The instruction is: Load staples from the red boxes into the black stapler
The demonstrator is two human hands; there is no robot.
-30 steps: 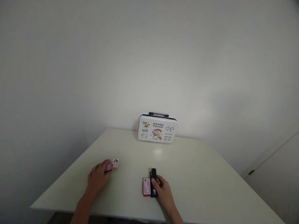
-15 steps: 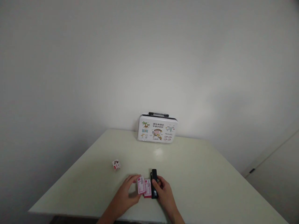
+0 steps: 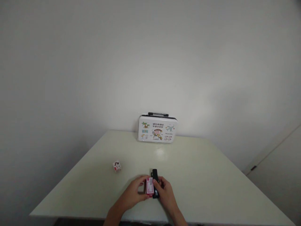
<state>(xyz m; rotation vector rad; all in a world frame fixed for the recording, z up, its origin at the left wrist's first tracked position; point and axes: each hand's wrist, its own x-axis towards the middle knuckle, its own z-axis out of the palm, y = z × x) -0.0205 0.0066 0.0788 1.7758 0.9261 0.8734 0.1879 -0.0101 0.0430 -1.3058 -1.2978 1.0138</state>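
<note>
My left hand (image 3: 133, 193) is closed on a small pink-and-white box (image 3: 150, 185), fingers at its far end and thumb at its near end. That box sits over a second pink box, of which only a pink sliver shows at the near edge. Right beside them lies a black stapler (image 3: 155, 174), lengthwise on the table. My right hand (image 3: 166, 194) grips the stapler from the right, its thumb on top, close to the held box.
A small white cube-like box (image 3: 117, 165) with pink and dark print rests on the left of the pale table (image 3: 195, 175). At the back, a white cartoon-printed case (image 3: 157, 129) with a black handle stands against the wall (image 3: 150, 62).
My left hand has moved right, bringing its box from beside the second pink box to over it, near the stapler. My right hand keeps its hold on the stapler.
</note>
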